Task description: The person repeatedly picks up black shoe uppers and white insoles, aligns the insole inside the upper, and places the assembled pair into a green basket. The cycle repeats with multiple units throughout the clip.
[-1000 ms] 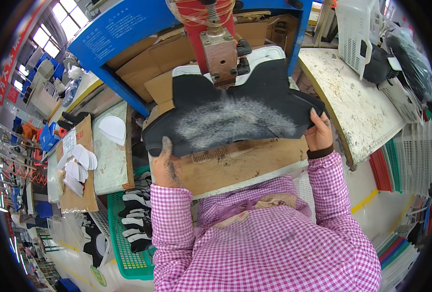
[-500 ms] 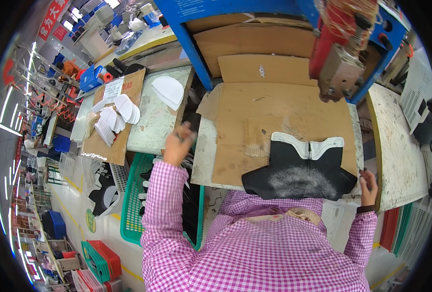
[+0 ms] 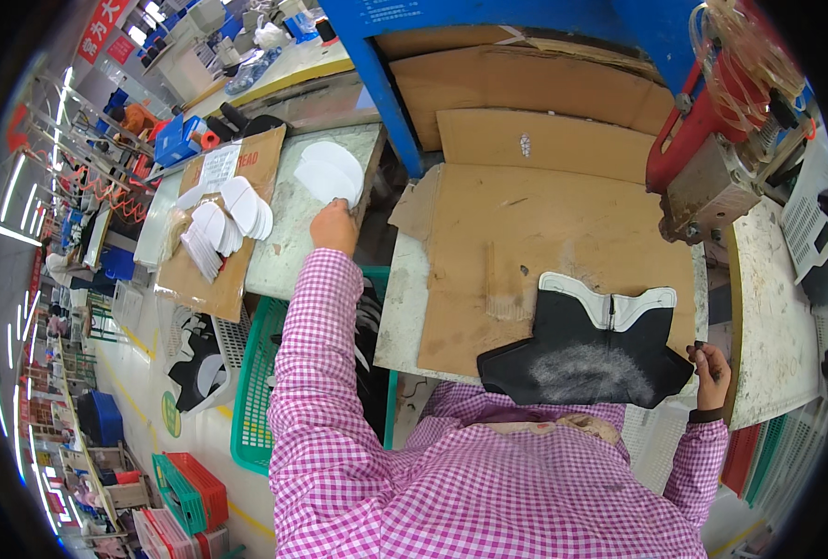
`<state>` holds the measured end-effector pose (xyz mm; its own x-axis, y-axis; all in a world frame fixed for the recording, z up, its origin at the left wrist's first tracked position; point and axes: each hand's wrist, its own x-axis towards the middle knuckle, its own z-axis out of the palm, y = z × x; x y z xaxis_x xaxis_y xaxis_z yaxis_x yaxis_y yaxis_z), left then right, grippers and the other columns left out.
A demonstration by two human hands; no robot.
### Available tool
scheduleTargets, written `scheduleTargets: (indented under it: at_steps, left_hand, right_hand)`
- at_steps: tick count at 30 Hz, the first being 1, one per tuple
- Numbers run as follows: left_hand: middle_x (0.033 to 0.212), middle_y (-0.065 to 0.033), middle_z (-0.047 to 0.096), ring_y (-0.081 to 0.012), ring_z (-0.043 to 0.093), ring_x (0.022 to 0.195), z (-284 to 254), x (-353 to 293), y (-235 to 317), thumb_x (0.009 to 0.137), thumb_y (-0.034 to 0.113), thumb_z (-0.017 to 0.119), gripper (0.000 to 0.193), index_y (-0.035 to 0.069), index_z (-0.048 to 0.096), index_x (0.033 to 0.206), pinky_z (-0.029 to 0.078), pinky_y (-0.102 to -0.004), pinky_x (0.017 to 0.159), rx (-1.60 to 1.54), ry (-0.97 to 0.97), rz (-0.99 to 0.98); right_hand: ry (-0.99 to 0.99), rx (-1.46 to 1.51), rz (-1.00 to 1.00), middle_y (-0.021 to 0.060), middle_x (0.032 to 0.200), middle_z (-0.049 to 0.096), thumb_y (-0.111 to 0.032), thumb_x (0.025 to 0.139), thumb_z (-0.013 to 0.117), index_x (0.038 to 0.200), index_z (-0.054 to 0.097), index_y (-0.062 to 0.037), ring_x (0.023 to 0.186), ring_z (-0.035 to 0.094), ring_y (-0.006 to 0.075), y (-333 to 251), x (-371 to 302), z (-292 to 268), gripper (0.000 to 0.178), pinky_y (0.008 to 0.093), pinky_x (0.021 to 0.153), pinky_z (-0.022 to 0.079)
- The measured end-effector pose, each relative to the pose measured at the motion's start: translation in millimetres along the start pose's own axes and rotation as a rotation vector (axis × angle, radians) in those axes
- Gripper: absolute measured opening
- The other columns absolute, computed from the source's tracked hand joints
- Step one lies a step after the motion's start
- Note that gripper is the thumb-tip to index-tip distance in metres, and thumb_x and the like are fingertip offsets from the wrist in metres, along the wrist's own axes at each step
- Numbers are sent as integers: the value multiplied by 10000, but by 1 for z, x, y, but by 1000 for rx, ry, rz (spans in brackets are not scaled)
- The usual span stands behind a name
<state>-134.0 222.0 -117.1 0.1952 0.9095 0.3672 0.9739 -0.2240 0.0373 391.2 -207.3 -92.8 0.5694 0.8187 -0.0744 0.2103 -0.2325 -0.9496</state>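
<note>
A black shoe-upper piece [image 3: 586,345] lies spread on the cardboard-covered table [image 3: 470,224] before me. White lining edges its two far lobes, and pale dusty marks cover its middle. Out to the left, my left hand [image 3: 335,228] pinches the near edge of a rounded white sheet piece [image 3: 325,175], which overlaps another white piece on the side table [image 3: 288,252]. My right hand [image 3: 711,373] is beside the upper's right corner with its fingers curled together. Whether they grip that corner or something small cannot be made out.
A red and metal machine head [image 3: 712,186] hangs over the table's far right, inside a blue frame [image 3: 372,88]. White cut pieces [image 3: 213,228] lie on cardboard at left. A green basket [image 3: 253,410] with black pieces stands below. Another table [image 3: 773,317] is at right.
My left hand has moved left and away from me, from open air onto the white piece, which has shifted over the one beneath. My right hand remains by the upper's corner; the view has shifted slightly.
</note>
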Motion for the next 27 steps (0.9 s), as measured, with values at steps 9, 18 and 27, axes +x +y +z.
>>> scheduleTargets:
  at_steps: [9, 18, 27]
  left_hand:
    - [649, -94, 512, -274, 534, 591, -107, -26, 14, 740, 51, 595, 56, 64, 546, 718, 425, -394, 528, 70, 562, 297]
    - [648, -70, 518, -168, 512, 557, -182, -150, 222, 721, 63, 603, 126, -35, 602, 801, 387, -286, 484, -281, 480, 1141]
    - [701, -91, 587, -207, 555, 558, -166, -167, 240, 808, 77, 602, 185, -29, 634, 956, 457, -307, 502, -796, 310, 807]
  right_hand:
    - [-24, -75, -83, 100, 978, 657, -102, 925, 545, 1035, 570, 27, 925, 627, 164, -57, 3, 36, 171, 271, 826, 466]
    - [-717, 503, -59, 143, 1184, 592, -221, 960, 490, 1354, 380, 16, 986, 612, 188, -123, -16, 142, 473, 279, 761, 485]
    - [-339, 735, 41, 134, 1039, 646, -77, 860, 592, 1226, 495, 58, 871, 644, 168, -120, 3, 121, 402, 264, 779, 516]
